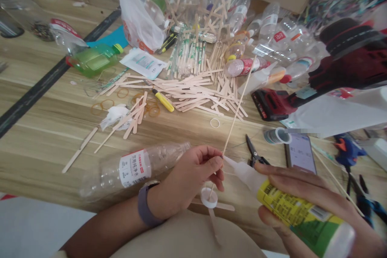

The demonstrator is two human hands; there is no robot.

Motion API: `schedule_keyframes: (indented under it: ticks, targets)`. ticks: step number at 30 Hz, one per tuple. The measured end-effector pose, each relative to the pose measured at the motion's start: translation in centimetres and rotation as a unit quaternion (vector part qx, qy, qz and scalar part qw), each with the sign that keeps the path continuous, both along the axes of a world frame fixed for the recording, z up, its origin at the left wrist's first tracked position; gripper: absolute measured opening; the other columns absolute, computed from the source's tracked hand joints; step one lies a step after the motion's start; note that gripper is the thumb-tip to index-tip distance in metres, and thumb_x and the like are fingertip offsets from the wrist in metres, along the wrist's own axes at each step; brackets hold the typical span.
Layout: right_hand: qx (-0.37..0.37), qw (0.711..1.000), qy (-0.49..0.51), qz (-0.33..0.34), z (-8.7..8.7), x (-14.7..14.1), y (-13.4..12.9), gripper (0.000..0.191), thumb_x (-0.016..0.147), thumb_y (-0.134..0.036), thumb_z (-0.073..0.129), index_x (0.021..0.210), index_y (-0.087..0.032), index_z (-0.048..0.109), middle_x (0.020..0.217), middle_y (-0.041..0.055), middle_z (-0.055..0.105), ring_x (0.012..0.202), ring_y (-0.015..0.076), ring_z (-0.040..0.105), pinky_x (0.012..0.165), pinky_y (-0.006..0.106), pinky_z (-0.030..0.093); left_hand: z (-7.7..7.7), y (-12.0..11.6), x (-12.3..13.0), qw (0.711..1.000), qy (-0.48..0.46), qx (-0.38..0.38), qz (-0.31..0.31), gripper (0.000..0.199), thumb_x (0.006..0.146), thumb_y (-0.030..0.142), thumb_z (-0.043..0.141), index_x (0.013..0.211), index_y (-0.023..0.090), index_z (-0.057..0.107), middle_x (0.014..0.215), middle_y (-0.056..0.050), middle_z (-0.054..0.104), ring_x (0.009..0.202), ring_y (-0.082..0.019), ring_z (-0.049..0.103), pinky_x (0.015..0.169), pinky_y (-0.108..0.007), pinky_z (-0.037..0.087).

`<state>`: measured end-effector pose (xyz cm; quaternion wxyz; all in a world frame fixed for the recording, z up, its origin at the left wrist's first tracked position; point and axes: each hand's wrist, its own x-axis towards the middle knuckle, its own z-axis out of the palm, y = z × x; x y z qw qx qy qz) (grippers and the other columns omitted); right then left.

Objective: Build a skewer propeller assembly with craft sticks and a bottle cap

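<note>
My left hand [202,167] pinches a thin wooden skewer [238,109] between thumb and fingertips. The skewer leans up and to the right; its lower end is in or behind a white bottle cap [209,198]. Beneath the cap are flat wooden sticks [214,225]; whether they are joined to it I cannot tell. My right hand [302,193] is wrapped round a yellow and green glue bottle [290,205], tilted so that its white nozzle tip meets the skewer beside my left fingertips. A clear plastic bottle [105,177] lies just left of my left hand.
Black scissors [254,151], a phone [300,153] and a glue gun [347,151] lie to the right, below a red cordless power tool [332,68]. Loose craft sticks [193,92], a yellow utility knife [163,100] and a green bottle [95,59] lie farther back.
</note>
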<state>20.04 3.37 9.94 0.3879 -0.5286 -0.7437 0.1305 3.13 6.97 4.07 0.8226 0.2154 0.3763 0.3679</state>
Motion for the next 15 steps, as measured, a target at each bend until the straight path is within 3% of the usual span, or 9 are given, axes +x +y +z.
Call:
schedule_keyframes:
  ticks: [15]
  targets:
    - [0.005,1.000,0.027,-0.008,0.00,-0.25,-0.05,0.023,0.079,-0.029,0.074,0.102,-0.031,0.070,0.097,0.0053,0.077,0.085,0.0293,0.073,0.064,0.039,0.060,0.12,-0.06,0.03,1.000,0.010,-0.007,0.002,0.031,0.070,0.039,0.073,0.082,0.015,0.057,0.059,0.003,0.058,0.050,-0.009,0.051,0.050,-0.023,0.042]
